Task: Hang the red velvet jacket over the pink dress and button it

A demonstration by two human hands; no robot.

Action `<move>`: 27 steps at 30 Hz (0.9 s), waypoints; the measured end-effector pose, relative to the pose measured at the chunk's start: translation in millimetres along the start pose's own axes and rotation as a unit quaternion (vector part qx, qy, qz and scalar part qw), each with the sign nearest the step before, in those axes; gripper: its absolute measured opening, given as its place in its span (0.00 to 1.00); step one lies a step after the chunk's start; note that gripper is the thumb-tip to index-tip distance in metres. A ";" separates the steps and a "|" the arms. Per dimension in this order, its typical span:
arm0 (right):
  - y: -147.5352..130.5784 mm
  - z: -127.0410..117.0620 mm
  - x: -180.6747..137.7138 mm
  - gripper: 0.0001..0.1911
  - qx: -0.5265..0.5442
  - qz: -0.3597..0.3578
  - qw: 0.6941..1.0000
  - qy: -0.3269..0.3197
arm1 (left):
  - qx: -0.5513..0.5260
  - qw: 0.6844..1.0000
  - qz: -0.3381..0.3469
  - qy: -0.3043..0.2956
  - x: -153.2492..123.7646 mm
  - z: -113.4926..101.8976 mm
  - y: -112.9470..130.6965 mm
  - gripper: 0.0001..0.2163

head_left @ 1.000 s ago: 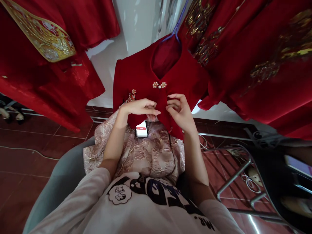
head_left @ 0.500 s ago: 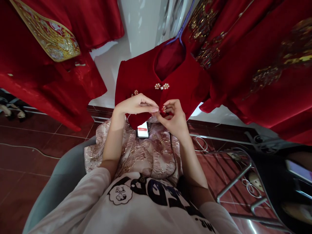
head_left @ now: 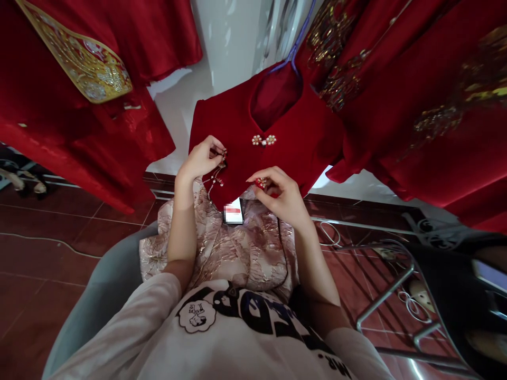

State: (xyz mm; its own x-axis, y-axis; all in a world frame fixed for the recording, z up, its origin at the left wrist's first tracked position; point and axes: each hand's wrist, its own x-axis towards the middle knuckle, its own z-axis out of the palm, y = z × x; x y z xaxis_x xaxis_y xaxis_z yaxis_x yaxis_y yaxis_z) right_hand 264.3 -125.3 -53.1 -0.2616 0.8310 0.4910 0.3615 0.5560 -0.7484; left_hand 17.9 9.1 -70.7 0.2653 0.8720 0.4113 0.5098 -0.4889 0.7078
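Note:
A red jacket [head_left: 293, 163] hangs in front of me on a blue hanger [head_left: 292, 57]. Pearl flower clasps [head_left: 264, 140] close it just below the neckline. On its left side, my left hand [head_left: 201, 158] pinches a beaded ornament with dangling strands [head_left: 219, 177]. My right hand [head_left: 283, 195] has its thumb and fingers closed around a second pearl flower clasp [head_left: 261, 182] at the front edge, lower down. Fingers partly cover both pieces. Beneath the hem, a phone [head_left: 233, 215] with a lit screen rests on my lap.
Red garments with gold embroidery [head_left: 91, 68] hang at left, and more red garments [head_left: 396, 116] hang at right. A grey chair [head_left: 91, 301] surrounds my left side. To the right stands a metal-framed black seat [head_left: 431, 285], near a cable [head_left: 330, 235] on the tiled floor.
My left hand has moved left, away from my right hand, and onto the beaded ornament. My right hand has shifted slightly left and down, still at the lower clasp.

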 end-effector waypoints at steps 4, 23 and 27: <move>4.3 6.7 0.6 0.12 0.022 0.019 0.999 -0.038 | -0.020 0.999 -0.004 -0.037 -2.6 -0.7 3.7 0.11; 44.8 31.8 39.8 0.11 0.127 0.029 0.991 0.029 | -0.003 0.997 -0.006 -0.076 -3.6 -3.7 15.1 0.14; 59.7 48.0 71.5 0.10 0.079 0.032 0.996 0.037 | -0.030 0.998 -0.016 -0.059 -5.6 -6.3 20.2 0.15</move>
State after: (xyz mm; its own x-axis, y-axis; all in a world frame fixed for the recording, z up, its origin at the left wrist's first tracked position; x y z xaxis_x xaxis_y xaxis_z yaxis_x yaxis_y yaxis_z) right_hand 224.2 -33.6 -84.1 -0.1736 0.8671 0.4669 0.2279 0.4966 -0.8375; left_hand 21.6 -5.8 -55.0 0.3465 0.8821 0.3193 0.4701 -0.4578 0.7546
